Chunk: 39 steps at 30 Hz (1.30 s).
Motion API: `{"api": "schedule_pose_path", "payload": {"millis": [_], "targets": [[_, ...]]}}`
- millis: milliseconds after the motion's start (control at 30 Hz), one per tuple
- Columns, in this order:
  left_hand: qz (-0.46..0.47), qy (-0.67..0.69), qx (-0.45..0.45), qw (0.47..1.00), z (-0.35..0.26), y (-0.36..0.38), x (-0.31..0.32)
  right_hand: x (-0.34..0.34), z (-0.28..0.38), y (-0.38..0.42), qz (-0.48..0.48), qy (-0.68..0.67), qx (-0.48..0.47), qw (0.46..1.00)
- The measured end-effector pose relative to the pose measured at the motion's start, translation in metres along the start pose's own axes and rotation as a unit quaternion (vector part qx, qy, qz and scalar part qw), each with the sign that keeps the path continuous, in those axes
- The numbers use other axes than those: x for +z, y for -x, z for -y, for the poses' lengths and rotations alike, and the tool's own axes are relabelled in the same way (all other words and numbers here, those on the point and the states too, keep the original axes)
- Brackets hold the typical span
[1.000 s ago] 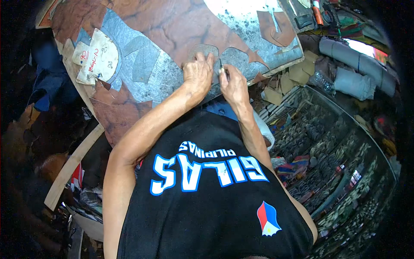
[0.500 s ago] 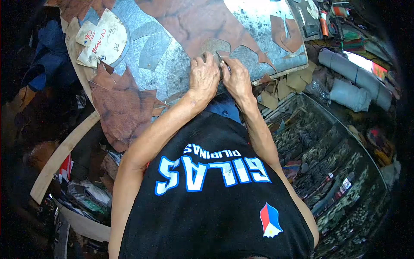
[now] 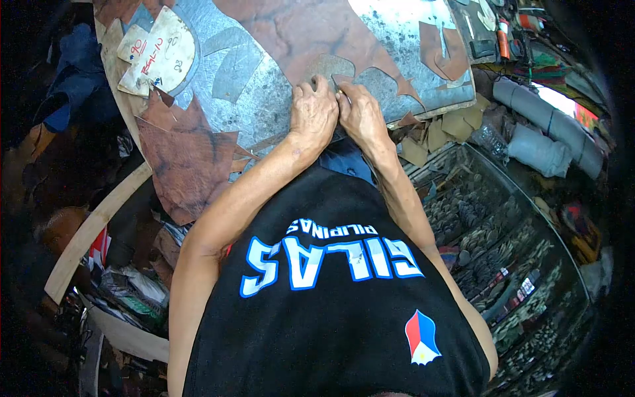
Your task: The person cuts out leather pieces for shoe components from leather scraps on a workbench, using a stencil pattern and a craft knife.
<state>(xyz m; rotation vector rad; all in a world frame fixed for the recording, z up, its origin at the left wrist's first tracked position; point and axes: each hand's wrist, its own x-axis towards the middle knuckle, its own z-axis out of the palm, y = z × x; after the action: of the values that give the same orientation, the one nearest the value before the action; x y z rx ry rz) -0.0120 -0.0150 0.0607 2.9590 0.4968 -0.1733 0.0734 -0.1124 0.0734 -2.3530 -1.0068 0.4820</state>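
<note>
Brown leather (image 3: 297, 33) lies across a grey metal-like board (image 3: 264, 86). At the leather's lower edge my left hand (image 3: 314, 112) presses down with its fingers curled, beside a pale greyish patch (image 3: 327, 65) of the piece. My right hand (image 3: 364, 116) is closed just to the right, nearly touching the left. A thin dark tip shows by its thumb and finger; the rest of that tool is hidden. Whether my left fingers grip anything is hidden too.
A white marked pattern (image 3: 162, 56) and brown leather scraps (image 3: 188, 149) lie left. Right of the board are an orange-red tool (image 3: 503, 41) and plastic-wrapped rolls (image 3: 539, 149). A glass-topped case (image 3: 503, 231) stands below right, a curved wooden strip (image 3: 96, 231) at left.
My right hand has shifted slightly toward the left hand, and the tool at its fingertips shows less. My left hand has barely moved. The view has shifted a little.
</note>
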Motion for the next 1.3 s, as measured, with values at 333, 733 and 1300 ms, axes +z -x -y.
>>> {"api": "schedule_pose_path", "payload": {"millis": [333, 733, 1300], "targets": [[-0.003, -0.002, -0.003, 1.0, -0.001, -0.001, 0.005, -0.021, -0.007, 0.022, 0.057, 0.022, -0.011, 0.998], [0.026, 0.031, -0.001, 0.999, 0.0, -0.002, -0.005, -0.021, 0.005, 0.07, 0.039, -0.003, 0.108, 0.993], [0.025, 0.068, -0.004, 0.997, 0.004, 0.0, -0.01, -0.049, -0.015, 0.068, -0.005, -0.07, 0.143, 0.987]]}}
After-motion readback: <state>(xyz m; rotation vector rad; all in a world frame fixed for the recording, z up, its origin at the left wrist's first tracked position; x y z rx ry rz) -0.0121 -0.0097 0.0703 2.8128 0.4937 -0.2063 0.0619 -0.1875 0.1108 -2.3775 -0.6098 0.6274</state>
